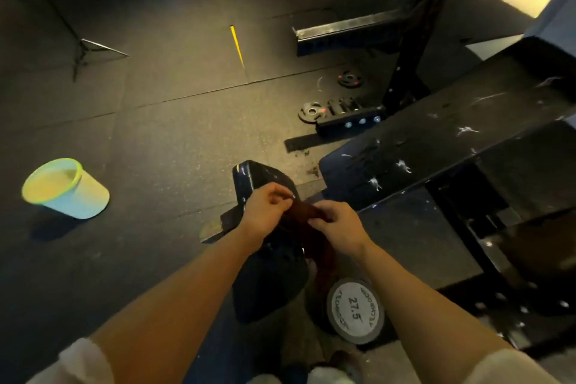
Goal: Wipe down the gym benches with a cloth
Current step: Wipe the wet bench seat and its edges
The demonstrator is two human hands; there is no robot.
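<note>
A dark reddish-brown cloth (307, 212) hangs between my two hands, its lower end drooping toward the floor. My left hand (268, 206) pinches its upper left edge with curled fingers. My right hand (336, 223) grips the cloth's right side. Both hands are held just above the small black seat pad (265, 178) of a gym bench. The bench's long black pad (436, 140), worn and flecked with white tears, stretches up to the right.
A pale green bucket (67, 188) with liquid stands on the rubber floor at the left. A 27.5 dumbbell (355, 310) lies below the bench. Small weight plates (313, 111) and a black rack upright (414, 40) stand beyond the bench.
</note>
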